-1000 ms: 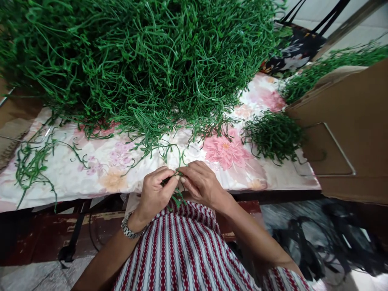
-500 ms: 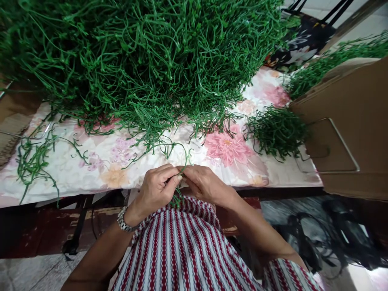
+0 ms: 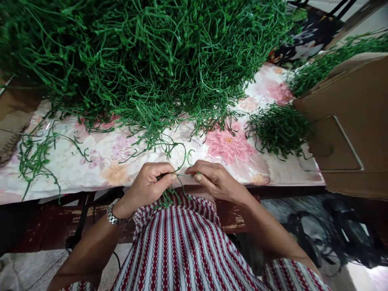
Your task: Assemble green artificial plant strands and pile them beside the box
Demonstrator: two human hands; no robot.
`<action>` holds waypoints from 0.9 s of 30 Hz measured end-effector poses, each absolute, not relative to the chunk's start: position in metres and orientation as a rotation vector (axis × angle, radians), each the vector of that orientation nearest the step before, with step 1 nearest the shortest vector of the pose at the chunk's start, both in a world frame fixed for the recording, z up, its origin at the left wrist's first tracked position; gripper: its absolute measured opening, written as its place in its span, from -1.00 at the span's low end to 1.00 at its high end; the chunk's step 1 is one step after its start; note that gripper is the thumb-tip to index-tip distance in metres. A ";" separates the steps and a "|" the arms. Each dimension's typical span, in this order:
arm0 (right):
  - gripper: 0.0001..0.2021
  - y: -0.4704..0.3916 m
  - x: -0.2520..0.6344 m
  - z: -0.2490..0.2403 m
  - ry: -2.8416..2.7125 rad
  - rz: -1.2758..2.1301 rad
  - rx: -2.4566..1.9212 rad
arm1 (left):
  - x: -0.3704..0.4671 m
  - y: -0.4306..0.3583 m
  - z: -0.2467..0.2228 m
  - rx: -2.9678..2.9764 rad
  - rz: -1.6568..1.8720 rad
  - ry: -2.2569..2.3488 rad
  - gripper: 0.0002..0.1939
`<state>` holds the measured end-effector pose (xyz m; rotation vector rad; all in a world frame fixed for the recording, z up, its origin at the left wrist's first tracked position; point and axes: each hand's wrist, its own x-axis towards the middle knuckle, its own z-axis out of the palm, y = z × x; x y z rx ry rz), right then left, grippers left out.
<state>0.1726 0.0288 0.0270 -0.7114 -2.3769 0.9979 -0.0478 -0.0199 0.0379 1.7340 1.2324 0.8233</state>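
Between my two hands a thin green stem [image 3: 183, 175] is stretched, just in front of the near table edge. My left hand [image 3: 153, 184], with a metal watch on the wrist, is closed in a pinch on it. The thumb and fingers of my right hand [image 3: 218, 180] are closed on its other side. Forked green tips [image 3: 169, 197] hang below my left hand over the striped garment. A curled strand [image 3: 183, 151] rises above the fingers toward the large heap of green stems [image 3: 145, 60]. What lies inside each palm is hidden.
Flowered cloth [image 3: 97, 176] covers the table. A small bundle of stems [image 3: 279, 129] lies at right, beside a cardboard box [image 3: 339, 141] with a wire handle-like loop [image 3: 351, 141]. Loose stems [image 3: 38, 155] lie at left. A dark floral bag [image 3: 306, 40] stands behind.
My hands have moved apart, the left to the left and the right to the right. A length of green stem now shows between them.
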 end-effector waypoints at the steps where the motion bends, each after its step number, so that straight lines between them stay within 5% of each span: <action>1: -0.74 0.031 0.172 0.026 -2.280 0.992 -0.729 | -0.047 -0.019 0.037 1.727 0.809 1.259 -0.74; 15: -0.84 0.009 0.141 0.013 -2.236 1.296 -0.811 | -0.029 -0.023 0.020 1.720 0.855 1.277 -0.76; 27: -0.87 0.012 0.152 0.012 -2.537 0.532 -0.809 | -0.034 -0.020 0.027 2.084 0.654 1.219 -0.74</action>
